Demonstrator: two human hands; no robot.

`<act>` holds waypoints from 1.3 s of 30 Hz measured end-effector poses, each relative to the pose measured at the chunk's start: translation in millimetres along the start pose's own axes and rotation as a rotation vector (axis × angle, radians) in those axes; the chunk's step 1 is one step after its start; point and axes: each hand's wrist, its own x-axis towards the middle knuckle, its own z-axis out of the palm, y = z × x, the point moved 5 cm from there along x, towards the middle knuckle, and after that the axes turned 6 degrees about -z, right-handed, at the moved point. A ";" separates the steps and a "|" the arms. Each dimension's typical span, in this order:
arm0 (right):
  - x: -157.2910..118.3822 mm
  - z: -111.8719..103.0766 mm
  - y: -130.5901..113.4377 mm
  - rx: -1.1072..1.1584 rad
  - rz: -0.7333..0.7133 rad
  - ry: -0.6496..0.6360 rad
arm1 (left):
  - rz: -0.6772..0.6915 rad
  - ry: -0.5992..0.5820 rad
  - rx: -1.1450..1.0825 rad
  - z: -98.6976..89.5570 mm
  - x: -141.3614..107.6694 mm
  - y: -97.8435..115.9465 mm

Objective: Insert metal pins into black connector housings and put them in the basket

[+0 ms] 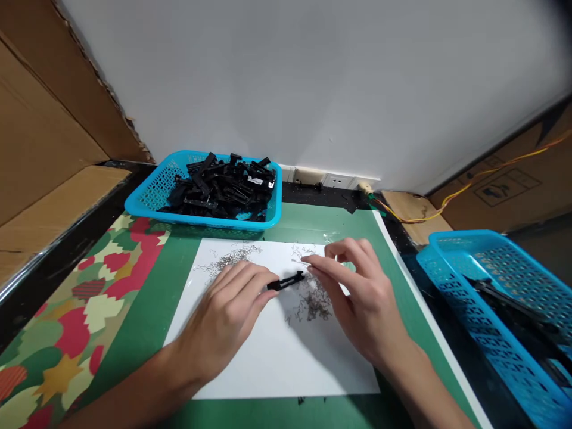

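Note:
My left hand (239,301) is closed on one end of a slim black plastic part (288,281) with a slot along its length. The part's free end points right, above a white sheet (263,363). Just beyond that end, my right hand (357,286) pinches a thin, pale metal wire piece (300,261) between thumb and forefinger. The wire piece looks apart from the black part. Loose bent wire pieces lie in a heap (316,302) beneath my right hand. Another wire heap (232,257) spreads past my left hand, which partly covers it.
A blue basket (203,222) full of black plastic parts stands at the back left. At the right is a second blue basket (485,333) with longer black pieces. Wall sockets (337,180) and a yellow cable (420,220) run behind. Cardboard (44,119) borders the left.

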 end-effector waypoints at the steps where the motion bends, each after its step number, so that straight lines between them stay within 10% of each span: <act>1: -0.5 0.0 -0.7 0.013 -0.003 0.023 | 0.007 -0.021 -0.011 1.3 -1.0 -1.3; 7: -3.5 6.5 -5.8 0.278 0.139 0.105 | 0.117 -0.017 0.029 0.5 -5.4 2.1; 16: -10.3 34.1 -18.0 0.376 0.279 -0.110 | 0.139 -0.013 0.019 -1.3 -4.0 5.9; 39: -8.0 41.4 -12.7 0.364 0.275 -0.254 | 0.183 0.000 0.055 3.6 -2.2 0.8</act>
